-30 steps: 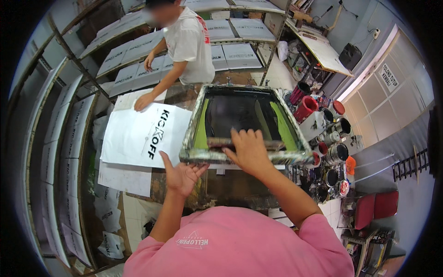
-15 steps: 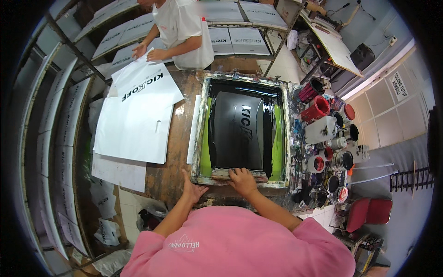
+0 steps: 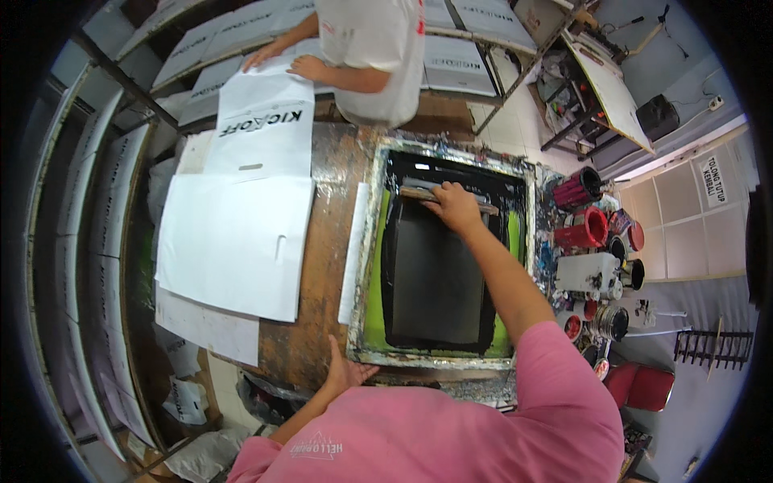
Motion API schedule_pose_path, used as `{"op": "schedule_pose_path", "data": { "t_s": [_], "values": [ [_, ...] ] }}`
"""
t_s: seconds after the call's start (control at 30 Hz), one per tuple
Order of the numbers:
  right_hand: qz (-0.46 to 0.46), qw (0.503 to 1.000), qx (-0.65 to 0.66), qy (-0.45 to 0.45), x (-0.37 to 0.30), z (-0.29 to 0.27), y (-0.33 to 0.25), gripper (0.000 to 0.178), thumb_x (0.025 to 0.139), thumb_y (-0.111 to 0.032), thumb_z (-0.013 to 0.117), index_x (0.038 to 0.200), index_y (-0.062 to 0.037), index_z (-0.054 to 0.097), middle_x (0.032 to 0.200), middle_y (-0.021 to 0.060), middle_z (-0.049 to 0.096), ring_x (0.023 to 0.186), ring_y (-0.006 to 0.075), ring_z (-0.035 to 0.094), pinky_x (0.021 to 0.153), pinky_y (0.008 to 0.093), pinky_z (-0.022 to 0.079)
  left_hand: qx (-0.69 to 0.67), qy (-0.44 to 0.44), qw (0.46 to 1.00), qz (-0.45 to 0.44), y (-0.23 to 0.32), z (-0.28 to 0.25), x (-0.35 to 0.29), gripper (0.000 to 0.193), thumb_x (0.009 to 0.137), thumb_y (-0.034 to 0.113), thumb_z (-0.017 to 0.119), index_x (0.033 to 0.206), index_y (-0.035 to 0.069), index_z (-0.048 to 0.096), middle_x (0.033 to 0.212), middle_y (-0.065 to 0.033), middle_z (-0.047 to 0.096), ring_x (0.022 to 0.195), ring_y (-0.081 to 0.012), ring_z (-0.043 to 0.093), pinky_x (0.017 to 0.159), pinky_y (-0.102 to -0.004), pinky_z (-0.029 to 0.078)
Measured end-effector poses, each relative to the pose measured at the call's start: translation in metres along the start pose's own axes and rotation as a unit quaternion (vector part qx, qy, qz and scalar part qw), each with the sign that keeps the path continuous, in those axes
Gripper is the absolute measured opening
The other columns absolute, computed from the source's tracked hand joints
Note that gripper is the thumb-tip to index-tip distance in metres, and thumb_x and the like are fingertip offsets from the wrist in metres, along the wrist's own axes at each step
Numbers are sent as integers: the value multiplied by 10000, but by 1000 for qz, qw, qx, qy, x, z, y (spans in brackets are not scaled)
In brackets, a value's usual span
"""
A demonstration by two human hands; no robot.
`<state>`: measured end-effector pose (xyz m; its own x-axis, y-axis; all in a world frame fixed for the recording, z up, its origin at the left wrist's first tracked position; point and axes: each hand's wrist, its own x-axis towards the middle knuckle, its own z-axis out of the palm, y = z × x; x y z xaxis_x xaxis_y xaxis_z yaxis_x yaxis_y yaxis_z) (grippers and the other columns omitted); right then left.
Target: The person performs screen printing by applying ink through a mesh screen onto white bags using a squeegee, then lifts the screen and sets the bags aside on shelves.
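One large, paint-stained table (image 3: pixel 326 249) spreads across the middle of the view, and a co-worker (image 3: pixel 370 68) in a white shirt stands beyond it. On its right half lies a wooden-framed screen (image 3: pixel 439 278), flat, with a dark grey panel bordered by black ink and green strips along both sides. Left of it, well apart, a white bag (image 3: pixel 229 245) lies flat with its slot handle showing; a printed bag (image 3: pixel 266 133) with black lettering reaches past its far edge, under the co-worker's hands (image 3: pixel 310 68). A white canister (image 3: pixel 586 275) and a red tub (image 3: pixel 585 228) sit to the right of the frame. Near the screen's far end, a squeegee (image 3: pixel 415 194) lies across the mesh, slightly slanted. The right hand (image 3: pixel 457 208) is clasped over the squeegee's bar, fingers curled on top. The left hand (image 3: pixel 346 373) is spread, thumb apart from fingers, by the frame's near left corner; I cannot tell whether it touches.
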<state>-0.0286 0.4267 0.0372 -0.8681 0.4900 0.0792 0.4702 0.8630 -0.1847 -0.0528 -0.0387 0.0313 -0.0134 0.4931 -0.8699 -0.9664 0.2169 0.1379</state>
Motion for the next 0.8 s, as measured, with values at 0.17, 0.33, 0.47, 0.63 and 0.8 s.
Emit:
{"op": "schedule_pose_path", "data": {
  "t_s": [0.17, 0.33, 0.47, 0.63, 0.8],
  "values": [
    [12, 1000, 22, 13, 38, -12, 36, 449, 947, -536, 668, 1151, -142, 733, 1044, 104, 680, 1007, 336, 671, 839, 493, 556, -14, -84, 996, -23, 7, -1, -20, 1310, 816, 983, 354, 1640, -15, 150, 1641, -262, 287, 1516, -413, 313, 1248, -538, 304],
    [24, 999, 11, 23, -2, -5, 3, 417, 923, -507, 704, 1131, -146, 724, 1044, 109, 667, 995, 349, 665, 809, 500, 556, 35, -143, 989, 4, 2, -8, -33, 1260, 836, 967, 356, 1642, 14, 177, 1620, -249, 319, 1483, -388, 359, 1241, -534, 312],
    [17, 999, -30, -4, -69, -9, -46, 411, 931, -518, 686, 1096, -141, 688, 1034, 115, 686, 977, 340, 681, 764, 490, 574, 59, -195, 978, 48, -2, -2, -43, 1202, 867, 944, 343, 1642, 38, 194, 1602, -229, 347, 1454, -380, 390, 1234, -536, 317],
    [-7, 1000, 22, 9, -186, -50, -118, 416, 923, -470, 710, 1029, -75, 634, 935, 133, 683, 889, 337, 695, 679, 481, 581, 91, -191, 970, 116, -10, 4, -60, 1127, 915, 908, 301, 1635, 45, 214, 1588, -224, 375, 1458, -389, 394, 1206, -541, 356],
    [9, 997, 66, -42, -262, -131, -167, 441, 929, -457, 702, 1088, -55, 615, 968, 167, 664, 943, 370, 684, 725, 490, 570, 85, -205, 957, 186, -13, 21, -91, 1142, 910, 918, 272, 1569, -14, 296, 1480, -236, 487, 1381, -388, 494, 1168, -529, 409]
  ]
}}
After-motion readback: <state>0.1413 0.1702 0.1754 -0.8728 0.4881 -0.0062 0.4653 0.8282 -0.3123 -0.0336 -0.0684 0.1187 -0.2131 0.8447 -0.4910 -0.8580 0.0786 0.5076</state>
